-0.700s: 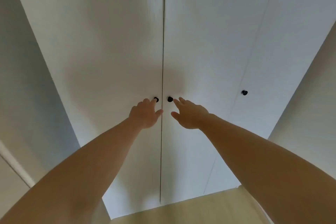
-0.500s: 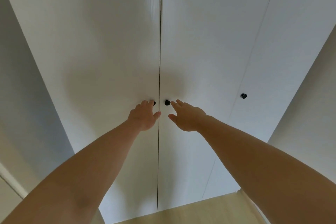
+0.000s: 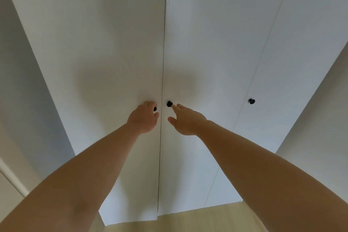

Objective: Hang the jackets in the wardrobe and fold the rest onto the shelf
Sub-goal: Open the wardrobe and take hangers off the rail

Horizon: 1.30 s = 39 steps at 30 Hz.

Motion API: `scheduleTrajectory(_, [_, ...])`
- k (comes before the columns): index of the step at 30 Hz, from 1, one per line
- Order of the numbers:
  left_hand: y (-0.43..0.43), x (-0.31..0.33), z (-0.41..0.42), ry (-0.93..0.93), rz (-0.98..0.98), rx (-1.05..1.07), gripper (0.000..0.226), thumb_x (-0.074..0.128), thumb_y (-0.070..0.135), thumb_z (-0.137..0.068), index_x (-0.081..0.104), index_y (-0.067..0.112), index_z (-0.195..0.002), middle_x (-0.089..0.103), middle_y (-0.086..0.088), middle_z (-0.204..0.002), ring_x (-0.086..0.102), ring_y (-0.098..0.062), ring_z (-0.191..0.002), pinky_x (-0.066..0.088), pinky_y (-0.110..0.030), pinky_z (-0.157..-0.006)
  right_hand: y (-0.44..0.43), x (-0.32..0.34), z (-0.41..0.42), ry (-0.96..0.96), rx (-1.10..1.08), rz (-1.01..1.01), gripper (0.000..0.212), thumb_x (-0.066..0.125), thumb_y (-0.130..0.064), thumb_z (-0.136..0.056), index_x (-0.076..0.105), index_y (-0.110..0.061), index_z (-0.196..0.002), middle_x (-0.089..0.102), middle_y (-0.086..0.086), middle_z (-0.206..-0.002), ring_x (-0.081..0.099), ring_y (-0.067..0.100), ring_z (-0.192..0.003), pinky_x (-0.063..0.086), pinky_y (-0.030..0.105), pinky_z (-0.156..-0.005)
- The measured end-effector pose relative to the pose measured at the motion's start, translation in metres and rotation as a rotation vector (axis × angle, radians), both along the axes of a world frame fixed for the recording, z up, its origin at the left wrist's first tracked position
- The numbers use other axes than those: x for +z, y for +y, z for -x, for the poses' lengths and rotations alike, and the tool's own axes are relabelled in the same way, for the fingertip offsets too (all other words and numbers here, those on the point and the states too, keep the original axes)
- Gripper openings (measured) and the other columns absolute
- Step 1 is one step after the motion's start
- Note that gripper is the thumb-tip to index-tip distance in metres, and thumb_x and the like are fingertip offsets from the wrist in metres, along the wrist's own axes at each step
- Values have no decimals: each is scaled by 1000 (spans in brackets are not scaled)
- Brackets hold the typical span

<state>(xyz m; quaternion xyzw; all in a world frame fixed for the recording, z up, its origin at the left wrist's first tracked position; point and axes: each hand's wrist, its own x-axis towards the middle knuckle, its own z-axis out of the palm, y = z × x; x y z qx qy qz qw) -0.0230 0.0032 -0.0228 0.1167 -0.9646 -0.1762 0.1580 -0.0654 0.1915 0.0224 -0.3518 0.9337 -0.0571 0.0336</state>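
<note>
A white wardrobe fills the view, its two middle doors meeting at a thin vertical seam point(image 3: 162, 62). My left hand point(image 3: 144, 118) grips the black knob of the left door point(image 3: 155, 108), with the fingers curled over it and hiding most of it. My right hand point(image 3: 186, 120) reaches for the right door's black knob point(image 3: 169, 104), fingers straight, with the index fingertip touching it. No jackets or other clothes are in view.
A third white door on the right carries its own black knob point(image 3: 251, 101). Grey-white walls flank the wardrobe on the left point(image 3: 22, 90) and right point(image 3: 320, 118). Pale wooden floor point(image 3: 188, 220) shows below the doors.
Both hands have moved up to the knobs. My left hand's fingers have closed over the left knob, and my right index finger now touches the right knob.
</note>
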Motion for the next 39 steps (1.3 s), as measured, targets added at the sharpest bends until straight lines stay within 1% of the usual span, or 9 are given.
scheduleTrajectory(8, [21,-12,-70,210,-12,-16,13,49,25,-104,56,17,-111,62,2,-105,63,-20,-89,56,-36,-82,-22,17,-27,-361,-34,435,50,45,-14,-99,45,-19,-149,55,7,-142,59,17,-110,43,18,-81])
scheduleTrajectory(11, [26,-13,-98,238,-7,-8,15,45,28,-106,57,19,-106,63,4,-98,62,-17,-81,57,-33,-78,-29,21,-48,-437,8,523,33,43,-4,-94,62,-13,-119,68,8,-109,65,27,-95,58,39,-84])
scheduleTrajectory(14, [28,-11,-128,248,-29,30,21,41,30,-106,57,20,-97,62,5,-87,59,-15,-73,52,-32,-69,-25,23,-69,-490,43,557,31,42,-7,-99,68,-9,-115,71,14,-109,66,34,-104,55,47,-96])
scheduleTrajectory(21, [23,-12,-192,312,-382,251,26,44,27,-104,65,26,-89,70,12,-84,64,-1,-81,44,-9,-66,-15,33,-122,-590,244,537,31,54,-10,-91,80,-23,-100,77,6,-100,69,33,-105,54,50,-98])
scheduleTrajectory(27, [17,2,-248,509,-489,447,19,49,23,-103,67,20,-98,71,7,-90,68,-5,-82,52,-16,-70,-36,36,-170,-712,390,545,40,60,-10,-88,80,-41,-75,79,-5,-88,75,20,-94,55,47,-99])
scheduleTrajectory(30, [11,9,-273,600,-500,525,19,54,22,-99,69,24,-88,71,13,-82,66,2,-79,44,-6,-65,-53,35,-195,-713,455,512,34,60,-10,-89,81,-36,-82,78,3,-93,71,35,-103,52,57,-98])
scheduleTrajectory(33, [4,15,-303,686,-519,593,23,54,22,-98,69,26,-81,68,15,-71,63,-4,-63,46,-15,-59,-73,32,-223,-671,569,442,30,58,-6,-88,78,-23,-103,76,8,-103,69,33,-103,54,50,-97])
scheduleTrajectory(36, [-8,17,-334,772,-544,679,24,50,20,-99,70,21,-85,71,3,-75,68,-20,-69,55,-33,-64,-90,31,-250,-639,717,389,44,51,-2,-88,74,-30,-113,74,-13,-102,68,21,-93,55,35,-85])
scheduleTrajectory(39, [-19,17,-361,852,-565,730,23,50,23,-100,70,17,-91,73,-3,-86,70,-28,-82,59,-41,-78,-113,27,-271,-612,786,386,45,46,0,-93,64,-21,-129,65,0,-131,61,23,-118,48,32,-97])
